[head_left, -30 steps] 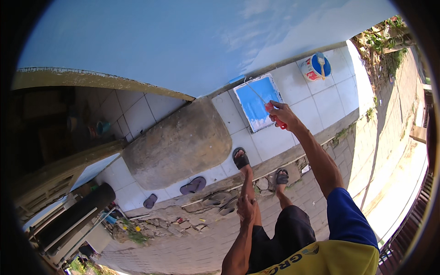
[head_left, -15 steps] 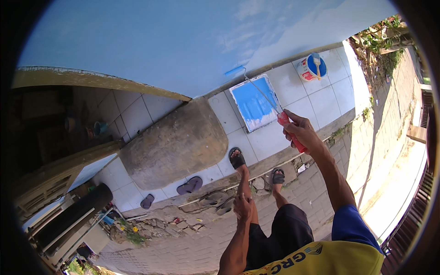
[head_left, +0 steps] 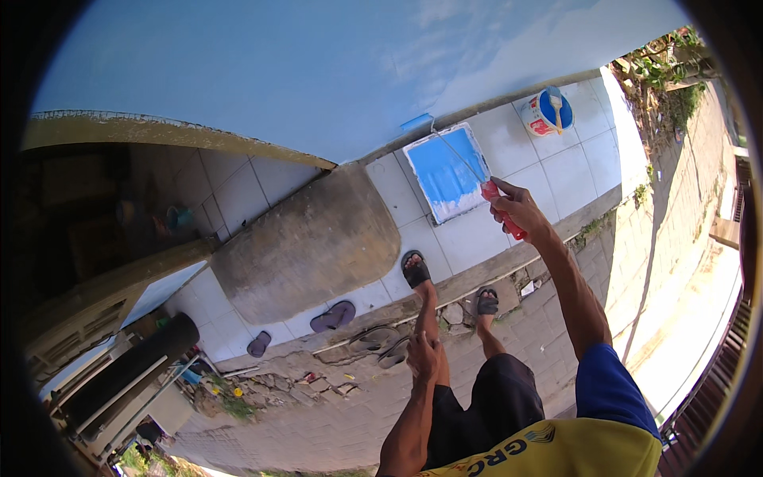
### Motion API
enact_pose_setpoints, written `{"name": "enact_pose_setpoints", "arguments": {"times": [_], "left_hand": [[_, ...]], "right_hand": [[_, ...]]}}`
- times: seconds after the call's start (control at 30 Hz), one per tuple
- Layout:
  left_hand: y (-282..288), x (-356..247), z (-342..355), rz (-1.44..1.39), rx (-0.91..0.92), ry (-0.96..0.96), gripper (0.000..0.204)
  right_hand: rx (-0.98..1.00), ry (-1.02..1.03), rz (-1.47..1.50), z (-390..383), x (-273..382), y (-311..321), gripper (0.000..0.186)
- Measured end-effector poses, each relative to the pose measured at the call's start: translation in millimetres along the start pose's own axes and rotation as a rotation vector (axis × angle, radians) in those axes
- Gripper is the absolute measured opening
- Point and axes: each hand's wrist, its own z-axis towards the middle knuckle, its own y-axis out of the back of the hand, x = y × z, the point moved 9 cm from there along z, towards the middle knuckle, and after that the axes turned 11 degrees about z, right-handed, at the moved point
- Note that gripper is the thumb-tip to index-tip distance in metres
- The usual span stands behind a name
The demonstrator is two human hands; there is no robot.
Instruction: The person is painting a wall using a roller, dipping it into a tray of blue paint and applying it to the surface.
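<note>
My right hand (head_left: 520, 210) is closed round the red handle (head_left: 489, 191) of a paint roller. Its thin metal frame reaches over a paint tray (head_left: 479, 151) holding blue paint with pale smears at the near end. The blue roller sleeve (head_left: 416, 122) lies at the foot of the light blue wall (head_left: 262, 71), seemingly touching it. My left hand (head_left: 424, 356) rests on my left knee, its fingers lying over the leg and holding nothing.
Right of the tray stands a white bucket (head_left: 531, 119) of blue paint, a brush (head_left: 555, 107) across its top. A doorway with a worn concrete step (head_left: 310, 238) is at left. Loose sandals (head_left: 334, 316) lie along the tiled ledge, above brick paving (head_left: 318, 421).
My right hand and the roller handle have shifted slightly toward the wall, with the sleeve still low on it. The whole view has moved a little. My left hand stays on the knee.
</note>
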Motion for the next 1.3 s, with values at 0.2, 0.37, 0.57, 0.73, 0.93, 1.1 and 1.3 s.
{"name": "enact_pose_setpoints", "arguments": {"times": [0.2, 0.37, 0.57, 0.73, 0.93, 1.1, 1.3], "left_hand": [[-2.2, -5.0, -4.9, 0.019, 0.032, 0.006, 0.052], [-6.6, -9.5, -16.6, 0.054, 0.070, 0.033, 0.052], [-23.5, -7.3, -29.9, 0.125, 0.017, -0.003, 0.049], [-28.0, -7.6, -38.1, 0.109, -0.020, -0.018, 0.049], [-34.6, -7.2, -44.7, 0.087, -0.005, -0.006, 0.050], [-42.3, -5.6, -52.3, 0.084, 0.010, 0.016, 0.051], [-47.7, -5.3, -57.6, 0.095, -0.016, -0.001, 0.051]], "right_hand": [[-0.036, -0.044, -0.169, -125.2, 3.6, 45.4, 0.065], [-0.093, -0.094, -0.275, -142.1, -73.6, 84.2, 0.063], [-0.122, -0.011, -0.331, -89.9, -140.5, 104.2, 0.060], [-0.091, -0.051, -0.239, -97.1, -165.3, 112.8, 0.061], [-0.115, -0.136, -0.171, -142.2, -227.6, 138.7, 0.047], [-0.137, -0.291, 0.125, -173.4, -265.7, 139.0, 0.040], [-0.135, -0.372, 0.310, -170.6, -301.2, 141.4, 0.041]]}}
